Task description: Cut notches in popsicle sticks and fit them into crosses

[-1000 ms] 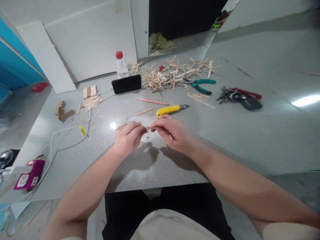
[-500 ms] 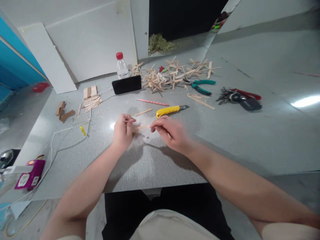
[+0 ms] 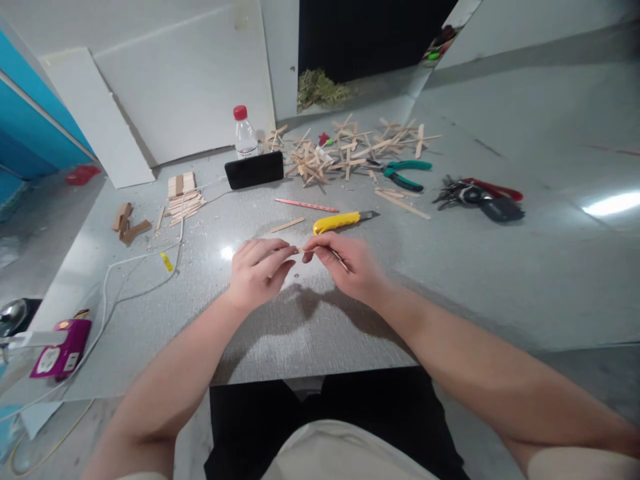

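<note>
My left hand [image 3: 263, 268] is over the table with its fingers bent around a wooden craft stick, mostly hidden behind them. The pale tip of that craft stick [image 3: 301, 251] shows between the two hands. My right hand [image 3: 347, 265] pinches at this end, its fingertips nearly touching those of the left. Another thin piece of wood [image 3: 342, 262] pokes out of the right hand's curled fingers. Just beyond the hands lie a yellow utility knife [image 3: 336, 222] with its blade out, a loose craft stick [image 3: 287, 225] and a pink pencil [image 3: 306, 205].
Joined craft sticks [image 3: 313, 163] are heaped at the back, beside green-handled pliers [image 3: 405, 175]. A phone [image 3: 255, 170] leans against a bottle [image 3: 245, 137]. Stacked sticks [image 3: 184, 203] and a white cable [image 3: 145, 258] are leftward; a dark key bunch [image 3: 480, 195] lies rightward.
My left hand has turned and slid right, its fingers now covering the stick that showed between the hands. My right hand stays nearly in place.
</note>
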{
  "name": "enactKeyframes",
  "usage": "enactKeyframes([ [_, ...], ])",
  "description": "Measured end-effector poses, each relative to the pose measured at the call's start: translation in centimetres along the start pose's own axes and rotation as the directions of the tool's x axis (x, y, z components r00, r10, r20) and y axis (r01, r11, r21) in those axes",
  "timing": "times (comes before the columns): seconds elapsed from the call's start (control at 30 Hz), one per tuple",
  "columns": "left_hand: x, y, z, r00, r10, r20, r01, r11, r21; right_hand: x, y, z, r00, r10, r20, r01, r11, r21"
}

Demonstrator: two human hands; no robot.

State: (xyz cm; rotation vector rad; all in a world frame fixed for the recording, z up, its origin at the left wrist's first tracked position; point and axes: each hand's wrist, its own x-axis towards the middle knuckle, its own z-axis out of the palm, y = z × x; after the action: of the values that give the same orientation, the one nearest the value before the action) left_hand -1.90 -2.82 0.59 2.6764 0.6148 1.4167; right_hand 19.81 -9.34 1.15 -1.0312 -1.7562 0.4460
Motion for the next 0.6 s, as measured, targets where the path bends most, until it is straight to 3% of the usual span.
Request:
enactKeyframes([
  [0.17, 0.12, 0.11, 0.03, 0.997, 0.062, -0.04, -0.061, 0.998, 0.022, 0.02, -0.07, 0.03, 0.999, 0.034, 0.007, -0.034, 0.999, 0.035],
  [0.43, 0.33, 0.42, 0.15, 0.997, 0.009, -0.079, -0.01, 1.0, -0.009, -0.11, 0.24, 0.09, 1.0, 0.017, 0.022, -0.018, 0.999, 0.034],
  [0.6, 0.12, 0.25, 0.22, 0.999, 0.013, -0.048, -0.014, 1.0, -0.024, -0.04, 0.11, 0.04, 1.0, -0.006, 0.024, 0.006, 1.0, 0.015],
])
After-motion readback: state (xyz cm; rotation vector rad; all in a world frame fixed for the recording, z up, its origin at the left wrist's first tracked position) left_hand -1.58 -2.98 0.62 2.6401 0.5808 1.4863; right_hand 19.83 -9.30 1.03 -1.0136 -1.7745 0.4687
